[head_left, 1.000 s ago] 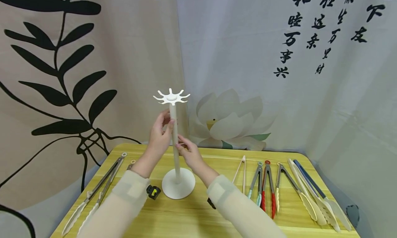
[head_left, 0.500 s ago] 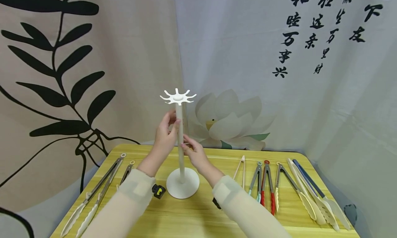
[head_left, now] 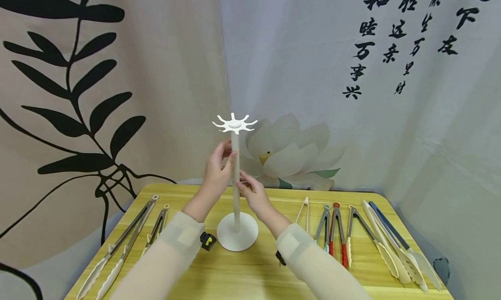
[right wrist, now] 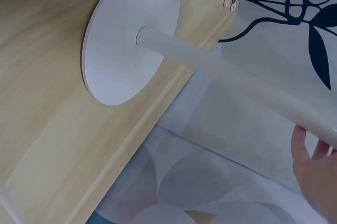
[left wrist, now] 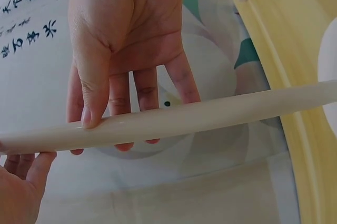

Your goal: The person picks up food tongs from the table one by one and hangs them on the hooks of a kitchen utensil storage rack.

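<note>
A white hook stand (head_left: 236, 195) with a round base and a hooked top stands upright on the wooden table (head_left: 219, 278). My left hand (head_left: 219, 169) grips the upper part of its pole. Lower down the pole, my right hand (head_left: 256, 200) holds on from the other side. In the left wrist view the right hand (left wrist: 126, 29) has its thumb in front of the pole and its fingers behind; my left hand (left wrist: 21, 192) shows at the corner. In the right wrist view my right hand (right wrist: 318, 179) touches the pole far above the flat base (right wrist: 126, 66).
Large tongs (head_left: 95, 271) and smaller tongs (head_left: 159, 224) lie at the left. On the right are pink tongs (head_left: 307, 202), teal tongs (head_left: 326, 215), red-tipped tongs (head_left: 344, 252), cream tongs (head_left: 387, 258) and several turners (head_left: 424, 265). A printed curtain (head_left: 293, 74) hangs behind.
Both hands have shifted the stand to the right along the table, keeping their hold on the pole. The smaller tongs at the left have come into fuller view.
</note>
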`<state>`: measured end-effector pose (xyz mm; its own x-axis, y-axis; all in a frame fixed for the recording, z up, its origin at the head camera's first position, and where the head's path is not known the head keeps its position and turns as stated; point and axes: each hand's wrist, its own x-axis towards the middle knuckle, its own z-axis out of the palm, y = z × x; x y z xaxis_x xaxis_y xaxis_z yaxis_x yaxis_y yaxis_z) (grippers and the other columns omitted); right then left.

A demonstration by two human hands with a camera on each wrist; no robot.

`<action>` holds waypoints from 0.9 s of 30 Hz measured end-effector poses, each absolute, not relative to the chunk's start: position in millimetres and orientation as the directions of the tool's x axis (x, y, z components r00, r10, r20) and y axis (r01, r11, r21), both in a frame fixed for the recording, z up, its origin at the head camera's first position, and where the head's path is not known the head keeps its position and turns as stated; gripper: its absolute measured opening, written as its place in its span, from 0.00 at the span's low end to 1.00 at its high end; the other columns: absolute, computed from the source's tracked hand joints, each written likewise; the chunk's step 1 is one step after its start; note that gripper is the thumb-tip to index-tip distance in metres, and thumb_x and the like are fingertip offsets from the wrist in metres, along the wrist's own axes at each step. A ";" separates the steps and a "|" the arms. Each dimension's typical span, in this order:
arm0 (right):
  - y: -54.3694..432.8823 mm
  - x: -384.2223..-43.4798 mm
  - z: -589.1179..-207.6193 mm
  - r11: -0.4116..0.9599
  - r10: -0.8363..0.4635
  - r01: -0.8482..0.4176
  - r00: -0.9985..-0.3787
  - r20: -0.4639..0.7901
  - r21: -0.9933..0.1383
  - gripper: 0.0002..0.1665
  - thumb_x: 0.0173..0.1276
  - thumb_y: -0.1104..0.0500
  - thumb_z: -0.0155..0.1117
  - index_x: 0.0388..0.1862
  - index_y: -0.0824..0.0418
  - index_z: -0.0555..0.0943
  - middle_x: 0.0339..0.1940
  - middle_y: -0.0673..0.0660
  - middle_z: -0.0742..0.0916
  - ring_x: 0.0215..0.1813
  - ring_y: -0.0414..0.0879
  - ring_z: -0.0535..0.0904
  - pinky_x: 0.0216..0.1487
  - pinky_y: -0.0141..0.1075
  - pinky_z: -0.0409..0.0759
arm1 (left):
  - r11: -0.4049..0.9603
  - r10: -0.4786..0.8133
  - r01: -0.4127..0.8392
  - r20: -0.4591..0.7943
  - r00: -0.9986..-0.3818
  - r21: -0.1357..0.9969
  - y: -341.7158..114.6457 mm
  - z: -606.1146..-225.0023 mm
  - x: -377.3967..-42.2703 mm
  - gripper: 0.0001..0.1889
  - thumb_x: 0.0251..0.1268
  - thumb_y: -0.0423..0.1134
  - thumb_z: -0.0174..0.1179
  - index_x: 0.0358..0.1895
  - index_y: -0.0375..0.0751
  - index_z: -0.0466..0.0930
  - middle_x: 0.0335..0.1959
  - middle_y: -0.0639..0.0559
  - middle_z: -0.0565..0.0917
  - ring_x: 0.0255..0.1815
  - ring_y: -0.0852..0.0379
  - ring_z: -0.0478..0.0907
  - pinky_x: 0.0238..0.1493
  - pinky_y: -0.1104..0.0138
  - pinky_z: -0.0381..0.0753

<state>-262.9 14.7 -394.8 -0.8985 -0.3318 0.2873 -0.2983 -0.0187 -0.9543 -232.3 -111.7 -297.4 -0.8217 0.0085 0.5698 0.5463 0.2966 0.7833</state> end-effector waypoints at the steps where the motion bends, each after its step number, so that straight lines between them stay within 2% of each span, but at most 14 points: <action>1: 16.4 -260.1 -391.2 -0.019 -0.334 -0.293 -0.900 0.282 -0.956 0.26 0.73 0.63 0.50 0.69 0.62 0.66 0.57 0.67 0.78 0.49 0.49 0.76 0.54 0.54 0.77 | 0.297 0.011 0.548 0.571 -0.821 0.782 -110.6 -297.4 -232.4 0.19 0.71 0.33 0.49 0.62 0.29 0.67 0.50 0.34 0.77 0.52 0.42 0.74 0.49 0.50 0.79; 8: 26.0 -254.2 -385.7 0.005 -0.318 -0.298 -0.905 0.281 -0.954 0.26 0.73 0.63 0.50 0.69 0.63 0.66 0.57 0.68 0.78 0.49 0.48 0.76 0.54 0.55 0.76 | 0.275 0.014 0.554 0.573 -0.819 0.785 -105.2 -313.3 -251.2 0.19 0.71 0.34 0.50 0.63 0.33 0.67 0.51 0.36 0.78 0.53 0.43 0.74 0.50 0.51 0.80; 11: 30.6 -253.7 -386.3 0.010 -0.311 -0.302 -0.907 0.284 -0.953 0.26 0.73 0.63 0.50 0.69 0.63 0.66 0.57 0.68 0.78 0.49 0.47 0.76 0.54 0.53 0.78 | 0.271 0.008 0.560 0.580 -0.815 0.783 -101.9 -320.6 -259.9 0.20 0.71 0.35 0.51 0.63 0.34 0.68 0.50 0.37 0.78 0.52 0.43 0.75 0.49 0.50 0.80; 15: 37.4 -253.3 -386.3 0.016 -0.309 -0.304 -0.908 0.285 -0.952 0.26 0.73 0.63 0.50 0.69 0.63 0.66 0.56 0.67 0.78 0.49 0.47 0.76 0.53 0.48 0.79 | 0.277 0.012 0.572 0.593 -0.805 0.772 -95.5 -322.3 -261.3 0.19 0.70 0.36 0.52 0.62 0.35 0.69 0.49 0.39 0.79 0.51 0.45 0.76 0.49 0.52 0.80; 22: 49.4 -261.7 -394.8 0.002 -0.293 -0.306 -0.910 0.292 -0.952 0.26 0.73 0.64 0.50 0.69 0.63 0.66 0.56 0.68 0.78 0.50 0.51 0.76 0.52 0.52 0.79 | 0.294 0.050 0.602 0.617 -0.785 0.742 -85.2 -322.4 -262.6 0.20 0.71 0.40 0.51 0.62 0.38 0.68 0.48 0.42 0.79 0.52 0.48 0.76 0.48 0.54 0.82; 27: 55.5 -271.3 -408.5 -0.026 -0.284 -0.302 -0.912 0.296 -0.953 0.26 0.73 0.62 0.50 0.69 0.61 0.67 0.57 0.67 0.77 0.52 0.52 0.75 0.53 0.50 0.79 | 0.268 0.062 0.601 0.609 -0.791 0.753 -78.7 -323.7 -263.6 0.20 0.72 0.39 0.50 0.63 0.38 0.67 0.49 0.42 0.78 0.52 0.48 0.75 0.49 0.53 0.81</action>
<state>-271.3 55.5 -408.5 -0.9119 -0.2842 0.2961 -0.3015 -0.0255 -0.9531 -263.6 -78.7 -323.7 -0.7910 0.0621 0.6086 0.6007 0.2678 0.7533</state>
